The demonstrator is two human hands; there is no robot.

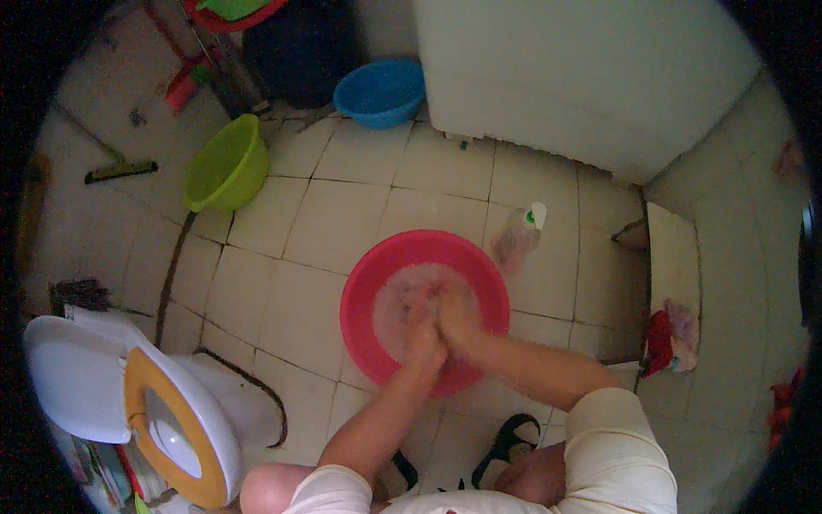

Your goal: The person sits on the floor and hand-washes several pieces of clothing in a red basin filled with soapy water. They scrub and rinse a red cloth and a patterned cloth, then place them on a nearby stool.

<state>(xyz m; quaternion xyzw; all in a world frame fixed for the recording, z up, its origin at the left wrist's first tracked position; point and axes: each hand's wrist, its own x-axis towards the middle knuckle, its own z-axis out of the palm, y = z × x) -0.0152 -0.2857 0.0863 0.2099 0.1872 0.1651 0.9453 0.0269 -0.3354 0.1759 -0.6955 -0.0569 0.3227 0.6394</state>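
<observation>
A round pink plastic basin (363, 321) stands on the tiled floor in front of me, with cloudy, sudsy water (388, 308) inside. My left hand (424, 334) and my right hand (459, 318) are close together over and partly in the water. A small reddish piece, perhaps cloth, shows at the fingers; blur and suds hide how each hand grips it. Just beyond the basin's right rim lies a clear plastic bottle (514, 238) with a white and green top.
A green basin (228, 167) leans on its side at upper left; a blue basin (380, 96) is by a large white appliance (578, 83). A toilet (218, 443) stands at lower left, a squeegee (122, 171) beyond it. Cloths (660, 344) lie on a bench (674, 257) at right.
</observation>
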